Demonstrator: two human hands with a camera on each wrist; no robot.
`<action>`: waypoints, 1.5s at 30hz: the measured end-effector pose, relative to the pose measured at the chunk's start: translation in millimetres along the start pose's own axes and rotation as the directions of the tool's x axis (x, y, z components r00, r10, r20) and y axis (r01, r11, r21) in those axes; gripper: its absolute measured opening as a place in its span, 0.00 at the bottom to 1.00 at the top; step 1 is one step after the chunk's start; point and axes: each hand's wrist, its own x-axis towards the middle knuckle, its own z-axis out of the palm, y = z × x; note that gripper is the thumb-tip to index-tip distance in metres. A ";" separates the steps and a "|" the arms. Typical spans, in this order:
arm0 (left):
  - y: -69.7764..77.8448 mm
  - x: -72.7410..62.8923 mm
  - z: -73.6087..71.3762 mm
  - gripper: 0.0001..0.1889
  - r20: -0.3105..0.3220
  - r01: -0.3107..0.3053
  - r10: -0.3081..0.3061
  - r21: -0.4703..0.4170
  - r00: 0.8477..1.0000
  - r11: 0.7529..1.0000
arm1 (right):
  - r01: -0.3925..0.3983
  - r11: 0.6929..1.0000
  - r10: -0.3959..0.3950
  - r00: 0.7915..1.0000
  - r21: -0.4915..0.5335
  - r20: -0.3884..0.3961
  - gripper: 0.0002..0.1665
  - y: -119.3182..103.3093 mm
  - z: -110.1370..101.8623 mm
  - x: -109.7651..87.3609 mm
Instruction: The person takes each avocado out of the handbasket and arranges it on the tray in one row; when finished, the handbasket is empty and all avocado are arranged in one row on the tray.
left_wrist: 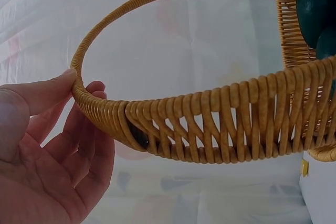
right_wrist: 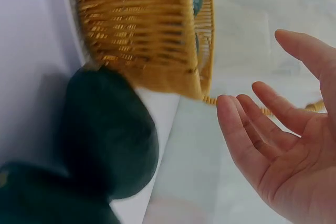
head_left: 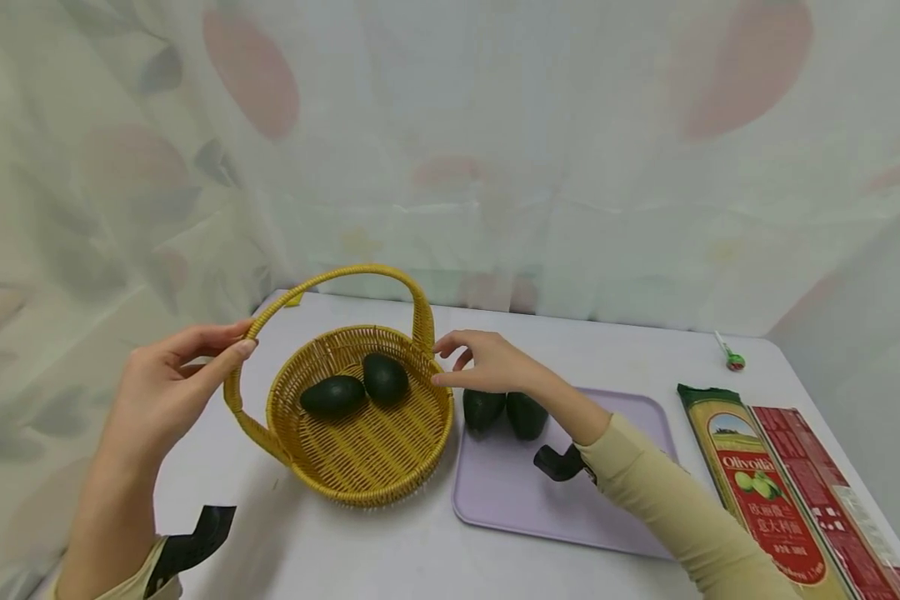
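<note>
A: How is the yellow woven basket (head_left: 378, 454) held?

B: By its arched handle (head_left: 367, 270). The left side of the arch is pinched between the thumb and fingers (left_wrist: 50, 90) of the left hand (head_left: 161, 383); they are parted only by the handle's thickness.

A: And the right hand (head_left: 495, 362)?

B: Positioned beside the rim's right side, near the handle's foot. Its fingers are loosely bent, with the thumb set well apart; nothing is gripped. Whether the basket is touched by a fingertip cannot be told.

A: Location of the contents?

B: Two dark green avocados (head_left: 333, 397) are seen next to each other inside, toward the far side. Two more avocados (head_left: 527, 415) are placed on the lavender tray (head_left: 510, 496), at its far left corner, partly covered by the right hand in the head view.

A: Basket position?

B: Left of the tray, over the worktop (head_left: 330, 550); whether its base is fully seated cannot be told.
</note>
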 end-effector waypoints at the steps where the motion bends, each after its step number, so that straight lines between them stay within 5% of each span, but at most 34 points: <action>1: 0.1 0.0 0.1 0.11 0.003 0.000 0.000 -0.004 1.000 1.000 | 0.009 1.000 -0.009 1.000 -0.001 0.010 0.29 -2.4 1.3 3.1; 10: 0.7 0.7 0.1 0.11 0.008 0.002 -0.002 -0.011 1.000 1.000 | 0.089 0.996 -0.088 0.989 -0.009 0.121 0.29 -15.3 17.3 36.0; 23: 2.6 -0.4 0.5 0.11 0.006 0.015 -0.015 -0.009 1.000 1.000 | 0.152 0.988 -0.142 0.934 -0.005 0.326 0.33 -38.9 38.1 79.7; 39: 2.7 -3.0 2.4 0.10 0.016 -0.016 0.017 -0.039 1.000 0.999 | 0.094 0.983 -0.022 0.914 -0.158 0.404 0.38 -51.4 72.7 113.9; 45: 3.3 -2.4 1.9 0.10 0.013 -0.017 0.017 -0.041 1.000 0.999 | 0.109 0.961 0.019 0.892 -0.255 0.452 0.41 -54.0 82.9 116.2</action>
